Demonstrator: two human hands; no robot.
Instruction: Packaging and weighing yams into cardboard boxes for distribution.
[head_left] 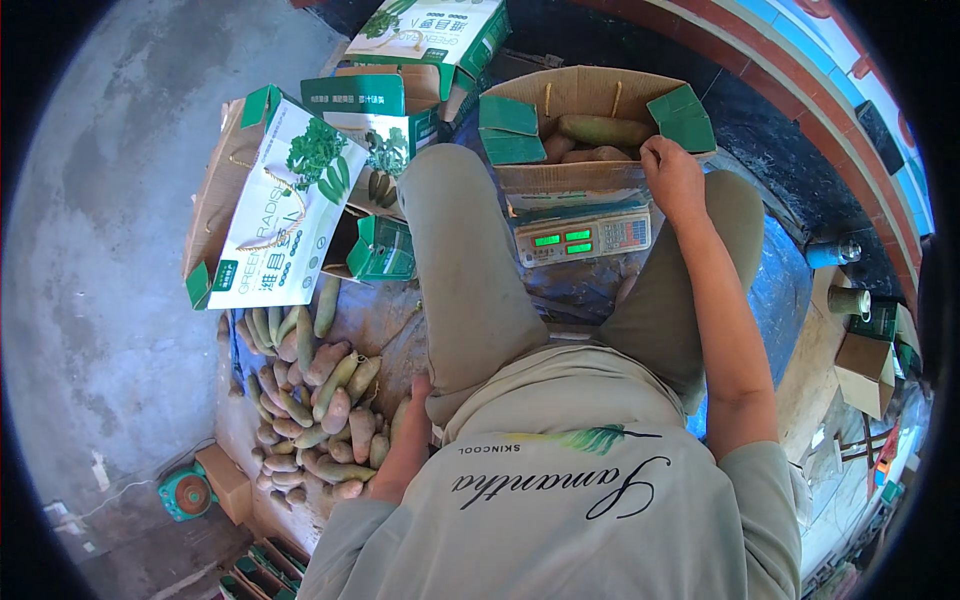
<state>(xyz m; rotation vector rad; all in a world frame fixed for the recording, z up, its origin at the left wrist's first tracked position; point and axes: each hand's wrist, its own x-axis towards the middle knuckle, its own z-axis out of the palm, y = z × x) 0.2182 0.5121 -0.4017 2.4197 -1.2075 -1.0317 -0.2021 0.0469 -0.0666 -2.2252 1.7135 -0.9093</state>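
An open cardboard box (560, 182) with green flaps stands between my knees, on a digital scale (583, 237) with lit green displays. Inside it lie several radishes, a long green radish (604, 131) on top. My right hand (672, 175) is at the box's near right rim, its bent fingers closed over the edge. My left hand (408, 425) hangs beside my left thigh, next to a heap of green and brownish radishes (322, 400). Its fingers are mostly hidden by the thigh and sleeve, so any hold on a radish does not show.
A tilted white-and-green carton (290, 215) stands at the left, with more open cartons (385, 125) behind it. Blue sheeting (775, 290) covers the floor. A blue cup (832, 254) and a small box (865, 373) sit at the right. A green round device (187, 493) is at lower left.
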